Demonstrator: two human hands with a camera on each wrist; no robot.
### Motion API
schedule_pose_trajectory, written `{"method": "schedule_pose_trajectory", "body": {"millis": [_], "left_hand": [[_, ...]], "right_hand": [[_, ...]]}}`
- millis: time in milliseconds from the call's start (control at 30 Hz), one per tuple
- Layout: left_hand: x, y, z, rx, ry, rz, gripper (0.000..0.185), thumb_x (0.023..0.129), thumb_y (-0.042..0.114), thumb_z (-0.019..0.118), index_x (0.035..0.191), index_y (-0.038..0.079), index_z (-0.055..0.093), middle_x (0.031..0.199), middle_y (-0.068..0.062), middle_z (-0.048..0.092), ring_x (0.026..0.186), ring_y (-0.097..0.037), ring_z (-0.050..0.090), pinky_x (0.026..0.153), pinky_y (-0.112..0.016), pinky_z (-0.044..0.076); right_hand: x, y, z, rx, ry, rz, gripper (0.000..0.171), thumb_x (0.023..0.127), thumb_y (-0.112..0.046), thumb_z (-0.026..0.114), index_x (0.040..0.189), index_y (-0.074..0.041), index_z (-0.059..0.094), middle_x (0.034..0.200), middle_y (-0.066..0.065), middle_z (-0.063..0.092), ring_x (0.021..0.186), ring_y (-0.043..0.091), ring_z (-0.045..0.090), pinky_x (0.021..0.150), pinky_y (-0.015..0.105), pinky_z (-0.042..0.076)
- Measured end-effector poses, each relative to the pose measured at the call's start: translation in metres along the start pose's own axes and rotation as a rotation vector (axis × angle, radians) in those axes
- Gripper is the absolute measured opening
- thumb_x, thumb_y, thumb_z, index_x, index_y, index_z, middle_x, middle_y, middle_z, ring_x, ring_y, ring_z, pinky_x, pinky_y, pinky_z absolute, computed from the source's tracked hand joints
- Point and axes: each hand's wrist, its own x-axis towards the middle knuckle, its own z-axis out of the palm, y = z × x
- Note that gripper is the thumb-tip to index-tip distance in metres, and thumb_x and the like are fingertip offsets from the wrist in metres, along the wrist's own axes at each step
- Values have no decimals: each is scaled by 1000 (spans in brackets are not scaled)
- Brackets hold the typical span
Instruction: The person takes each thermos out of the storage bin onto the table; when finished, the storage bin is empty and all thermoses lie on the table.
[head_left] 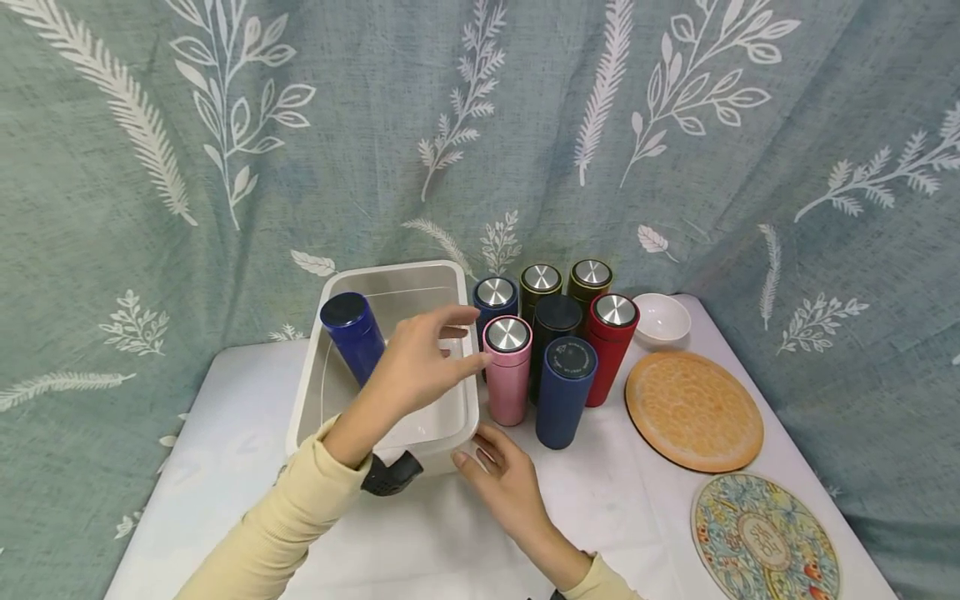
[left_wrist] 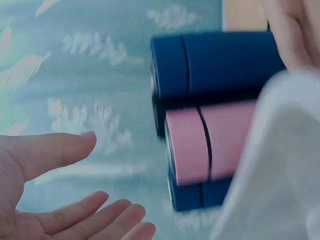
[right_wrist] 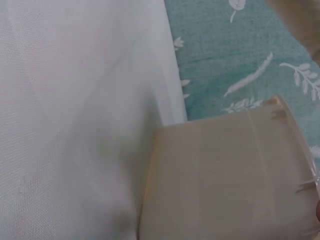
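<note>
My left hand (head_left: 422,354) hangs above the white plastic bin (head_left: 302,398), thumb and fingers spread apart with nothing between them. Its fingertips point at the pink thermos flask (head_left: 509,387), which stands just right of the bin; the left wrist view has a gap between the hand and the pink flask (left_wrist: 227,145). At the bin's front right corner, my right hand (head_left: 506,479) grips the corner between thumb and fingers. Inside the bin a shiny blue flask (head_left: 356,337) stands tilted, its lower part hidden behind my left arm. The right wrist view has the bin's outer wall (right_wrist: 220,175).
Around the pink flask stand several others, among them a matte blue flask (head_left: 566,400), a red flask (head_left: 611,350) and a black flask (head_left: 557,321). Further right are a white bowl (head_left: 663,321), an orange round mat (head_left: 693,408) and a patterned round mat (head_left: 765,537). A leaf-print curtain hangs behind.
</note>
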Motion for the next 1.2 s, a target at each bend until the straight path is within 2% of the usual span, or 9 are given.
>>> {"method": "schedule_pose_trajectory", "body": {"millis": [167, 367, 500, 633, 700, 733, 867, 967, 1200], "left_hand": [[-21, -37, -28, -24, 71, -110, 54, 88, 22, 77, 137, 9, 59, 134, -15, 67, 122, -32, 66, 97, -46, 56], [-47, -77, -42, -6, 127, -243, 54, 92, 26, 74, 140, 7, 56, 136, -18, 64, 126, -34, 63, 104, -49, 51], [-71, -102, -48, 4, 226, -294, 54, 91, 25, 74, 139, 5, 57, 136, -20, 64, 126, -38, 61, 103, -51, 50], [-99, -127, -51, -19, 347, -381, 53, 89, 15, 74, 138, 6, 58, 142, -20, 59, 134, -39, 54, 106, -53, 48], [-112, -137, -50, -52, 382, -440, 54, 89, 10, 72, 141, 7, 57, 144, -17, 58, 136, -33, 54, 104, -41, 52], [-117, -142, -49, -73, 388, -461, 55, 89, 8, 71, 142, 8, 56, 145, -16, 58, 134, -24, 57, 101, -34, 54], [-130, -155, -41, -253, 368, -499, 55, 94, 6, 65, 147, 5, 49, 144, -15, 57, 110, 8, 60, 81, -9, 51], [-132, -160, -33, -395, 355, -495, 55, 97, 7, 61, 149, 2, 44, 140, -15, 54, 101, 15, 58, 76, -14, 53], [-132, -165, -22, -540, 378, -510, 59, 98, 6, 57, 154, 11, 39, 144, -16, 50, 103, 8, 62, 76, -17, 55]], "right_hand": [[0, 1, 1, 22, -3, -14, 56, 94, -21, 71, 141, 1, 52, 145, 20, 54, 141, 34, 49, 114, 36, 41], [-1, 3, 0, 36, -4, 17, 57, 94, -23, 71, 141, 1, 51, 146, 21, 53, 142, 35, 48, 114, 36, 40], [-2, 6, 1, 36, -26, 33, 57, 95, -24, 70, 141, 2, 50, 147, 21, 52, 142, 35, 47, 115, 38, 39], [-2, 6, 1, 33, -33, 39, 55, 95, -24, 70, 141, 1, 52, 147, 20, 53, 142, 34, 48, 116, 38, 39], [-2, 4, 2, 33, -35, 38, 54, 95, -24, 70, 140, 0, 53, 146, 20, 54, 141, 34, 49, 116, 38, 39], [-2, 3, 1, 32, -35, 41, 54, 95, -24, 70, 140, -1, 53, 146, 19, 54, 141, 33, 49, 116, 37, 39], [-2, -1, -2, 28, -17, 44, 52, 95, -22, 70, 140, -2, 54, 145, 19, 56, 140, 33, 50, 116, 37, 39], [-1, -5, -7, 16, 10, 39, 50, 95, -19, 69, 140, 0, 54, 144, 21, 57, 139, 34, 51, 115, 36, 40], [2, -19, -16, 50, 99, -13, 43, 96, -12, 67, 137, -3, 57, 145, 16, 56, 139, 29, 52, 110, 25, 45]]}}
